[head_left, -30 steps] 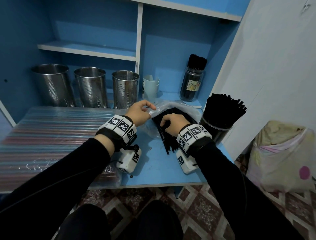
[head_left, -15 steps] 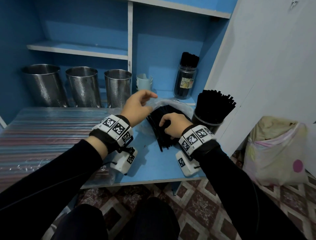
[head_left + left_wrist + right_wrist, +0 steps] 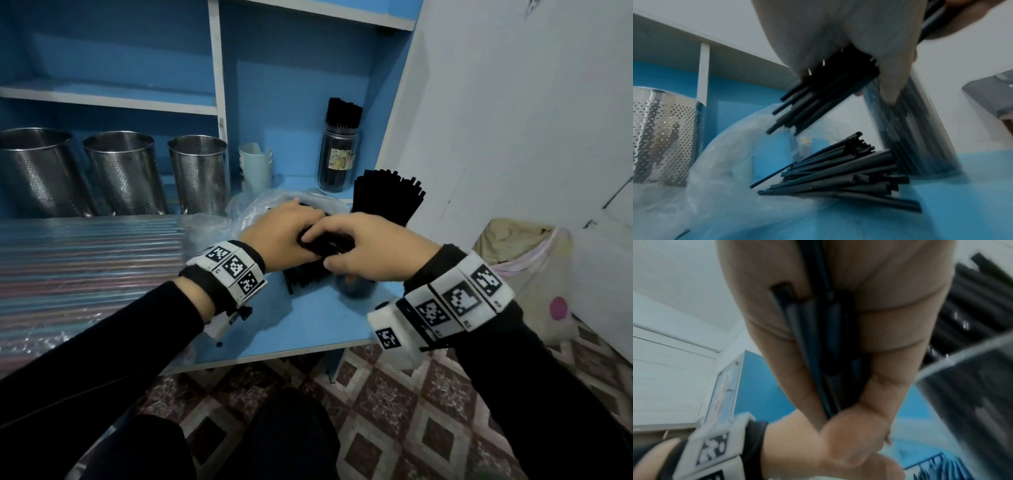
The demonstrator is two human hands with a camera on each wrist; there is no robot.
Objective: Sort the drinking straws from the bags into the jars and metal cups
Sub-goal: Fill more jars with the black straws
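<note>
My left hand [image 3: 287,233] and right hand [image 3: 359,246] meet above the blue tabletop [image 3: 308,325], and both grip one bundle of black straws [image 3: 320,244]. The left wrist view shows my fingers wrapped round that bundle [image 3: 828,91], lifted above a pile of black straws [image 3: 838,175] lying in the clear plastic bag [image 3: 725,162]. In the right wrist view the straws [image 3: 824,345] run through my curled right hand. A jar full of black straws [image 3: 387,195] stands just behind my hands. Three perforated metal cups [image 3: 123,171] stand at the back left.
A second jar of black straws [image 3: 339,161] stands in the back corner, with white cups [image 3: 255,168] to its left. A large bag of coloured straws [image 3: 85,260] covers the left of the tabletop. A white wall [image 3: 513,137] closes the right side.
The left hand has left the bag's edge and joined the right hand. Both now hold a bundle of black straws raised off the pile.
</note>
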